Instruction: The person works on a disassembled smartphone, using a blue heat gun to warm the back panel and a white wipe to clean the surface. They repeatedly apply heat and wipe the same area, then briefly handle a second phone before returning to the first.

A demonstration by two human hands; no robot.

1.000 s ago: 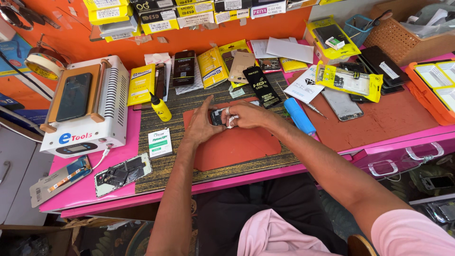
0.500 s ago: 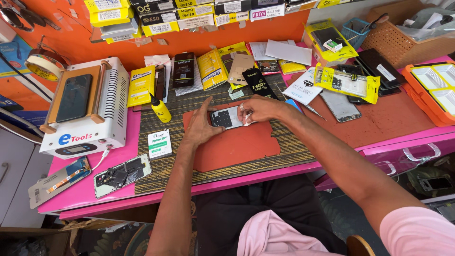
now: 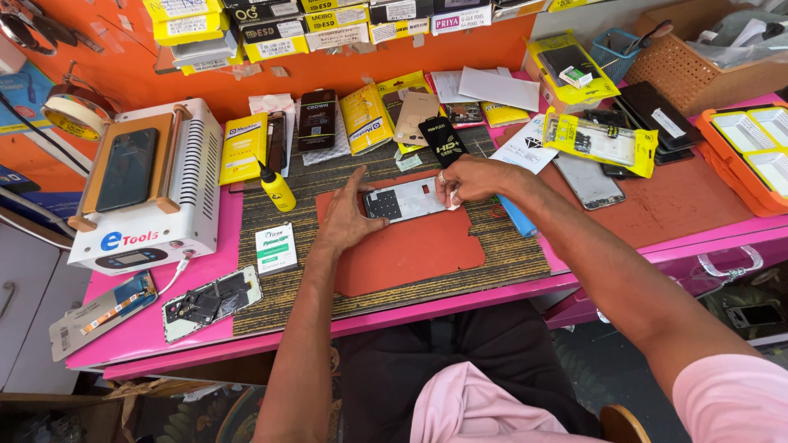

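Note:
A silver phone frame (image 3: 402, 201) with its back open lies flat on the red mat (image 3: 410, 246) over a striped work mat (image 3: 509, 254). My left hand (image 3: 345, 217) rests flat on the red mat, thumb and fingers against the frame's left end. My right hand (image 3: 469, 179) pinches a small white wipe at the frame's right end, a ring on one finger.
A white heating machine (image 3: 144, 197) with a dark phone on top stands at the left. A small yellow bottle (image 3: 277, 189), a white sachet (image 3: 276, 248), an opened phone (image 3: 212, 302), a blue tool (image 3: 517, 217), yellow packages and an orange tray (image 3: 751, 152) surround the mat.
The phone frame was held up between both hands; it now lies flat on the red mat, with my left hand spread beside it and my right hand at its right end.

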